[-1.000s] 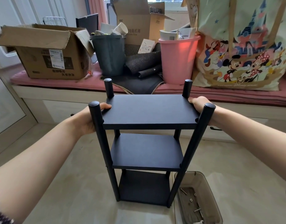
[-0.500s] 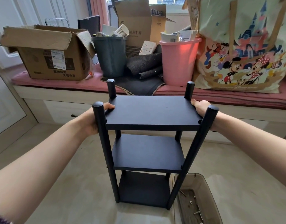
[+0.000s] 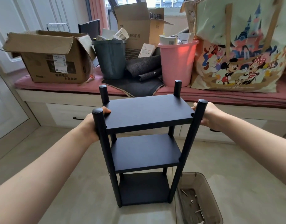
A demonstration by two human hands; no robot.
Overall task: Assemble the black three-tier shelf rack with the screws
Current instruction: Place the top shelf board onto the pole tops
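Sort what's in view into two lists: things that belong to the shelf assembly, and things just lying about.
Belongs to the job:
black shelf rack
left hand and right hand, holding its top shelf
brown tray with leftover screws

Just lying about:
cardboard box
grey bin
pink bucket
cartoon tote bag

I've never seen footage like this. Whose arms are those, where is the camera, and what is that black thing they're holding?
No machine here: a person wears a camera on the head, looking forward and down, so you see their own arms. The left hand and right hand grip the top tier of a black three-tier shelf rack standing upright on the floor. Beside its foot, a brown plastic tray holds leftover screws. Behind, a cushioned bench carries a cardboard box, a grey bin, a pink bucket and a cartoon-print bag.
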